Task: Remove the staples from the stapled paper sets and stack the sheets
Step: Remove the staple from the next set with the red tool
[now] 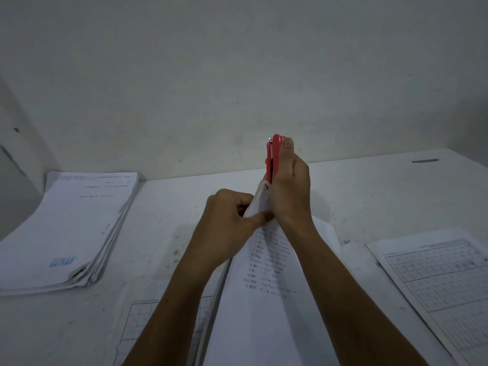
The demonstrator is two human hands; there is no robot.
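A view from a head-worn camera, looking down at 2 bare forearms reaching forward over a white table [369,196] set against a plain pale wall [237,62].

The right hand [289,188] is wrapped around a red stapler [274,157], which stands nearly upright with its tip pointing up toward the wall; the thumb lies along its red side. The lower end of the tool meets the top corner of a stapled paper set [266,286], lifted off the table at that corner.

The left hand [227,217] is curled around the same corner from the left, pinching the paper between thumb and fingers just below the stapler. The 2 hands touch each other there. The staple itself is hidden between fingers and tool (too small and covered to make out).

The paper set hangs down from the hands toward the camera, its top sheet printed with short lines of text. Beneath it, flat on the table, lies a sheet with a printed grid [148,326], partly covered by the left forearm.

At far left sits a thick pile of papers [68,228], its edges slightly fanned, with a blue word near its closest corner. At far right lies another gridded sheet [438,281], flat and well apart from the hands. A small dark strip [425,161] rests on the table at upper right.
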